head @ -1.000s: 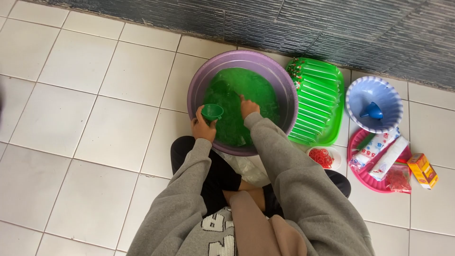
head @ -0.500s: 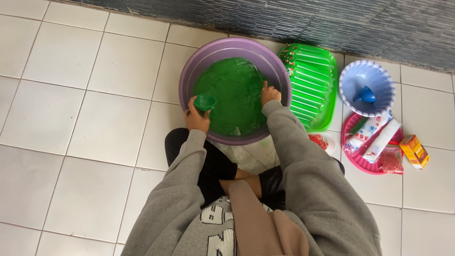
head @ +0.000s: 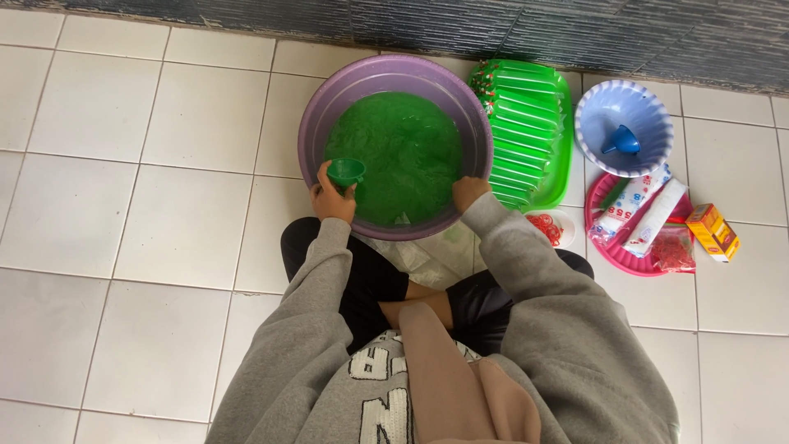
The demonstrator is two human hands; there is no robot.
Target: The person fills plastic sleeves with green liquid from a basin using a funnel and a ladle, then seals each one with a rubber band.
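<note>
While the left hand [head: 330, 197] pinched a green funnel [head: 346, 173] over the purple basin [head: 329, 99] of green liquid [head: 403, 152], the right hand [head: 468, 192] gripped the basin's near rim — fingers curled.

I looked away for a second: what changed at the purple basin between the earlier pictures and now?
The right hand left the middle of the green liquid and moved to the near right rim of the purple basin. The left hand still holds the green funnel at the near left rim. Green tray, blue bowl and pink plate stayed put.
</note>
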